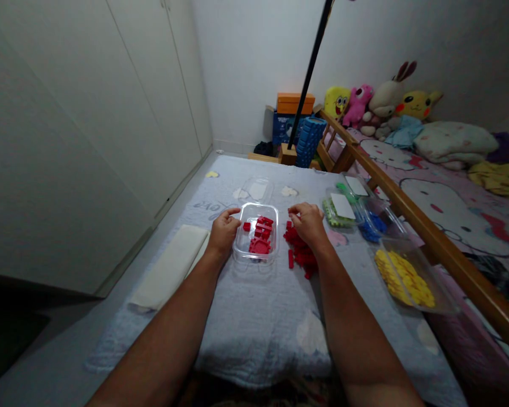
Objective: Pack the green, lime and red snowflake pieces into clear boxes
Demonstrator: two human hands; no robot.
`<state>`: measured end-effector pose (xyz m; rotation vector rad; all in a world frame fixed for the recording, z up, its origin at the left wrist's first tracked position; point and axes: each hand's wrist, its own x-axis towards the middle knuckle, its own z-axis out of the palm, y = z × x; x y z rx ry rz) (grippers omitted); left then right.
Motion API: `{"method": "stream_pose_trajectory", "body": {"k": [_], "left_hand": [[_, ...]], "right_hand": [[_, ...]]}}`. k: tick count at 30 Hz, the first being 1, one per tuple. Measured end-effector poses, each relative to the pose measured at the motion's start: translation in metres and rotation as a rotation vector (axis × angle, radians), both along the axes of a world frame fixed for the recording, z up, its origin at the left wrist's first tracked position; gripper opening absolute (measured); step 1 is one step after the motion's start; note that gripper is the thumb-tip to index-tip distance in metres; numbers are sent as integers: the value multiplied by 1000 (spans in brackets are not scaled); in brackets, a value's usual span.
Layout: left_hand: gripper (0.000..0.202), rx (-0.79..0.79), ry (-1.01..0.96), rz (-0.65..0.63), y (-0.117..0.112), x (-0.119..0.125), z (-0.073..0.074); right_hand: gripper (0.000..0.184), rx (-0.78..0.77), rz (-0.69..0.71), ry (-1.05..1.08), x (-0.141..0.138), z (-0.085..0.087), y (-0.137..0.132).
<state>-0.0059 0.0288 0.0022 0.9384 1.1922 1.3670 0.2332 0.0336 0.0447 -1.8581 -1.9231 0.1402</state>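
A clear plastic container [276,249] stands on the cloth in front of me, with several red building blocks [263,229] lying loose inside. My left hand [224,232] grips its left side, thumb and fingers at the rim. To the right of the container, my right hand [307,221] is over a heap of red building blocks [299,249] and partly hides it. Its fingertips are pinched together, with what looks like a small red block [289,210] at their ends. Behind the container lies a clear lid [258,189] with a white label.
On the right stand clear containers with green pieces [338,212], blue pieces [372,226] and yellow pieces [405,277]. A folded cream cloth [169,268] lies at left. A wooden bed rail [407,215] borders the right side; a black pole [311,68] rises behind.
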Motion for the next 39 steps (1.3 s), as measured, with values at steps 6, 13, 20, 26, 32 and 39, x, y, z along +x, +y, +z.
{"method": "stream_pose_trajectory", "body": {"k": [6, 13, 20, 26, 32, 39], "left_hand": [[49, 9, 20, 4, 0, 0, -1], [49, 7, 15, 4, 0, 0, -1], [51, 2, 3, -1, 1, 0, -3], [51, -1, -8, -4, 1, -1, -4], [51, -2, -4, 4, 0, 0, -1], [51, 0, -3, 0, 0, 0, 0]], "right_hand": [[18, -142, -12, -119, 23, -5, -2], [21, -135, 20, -227, 5, -11, -4], [27, -272, 20, -345, -10, -11, -3], [26, -261, -2, -318, -11, -13, -4], [10, -75, -38, -120, -8, -11, -4], [5, 87, 82, 165, -26, 6, -4]]}}
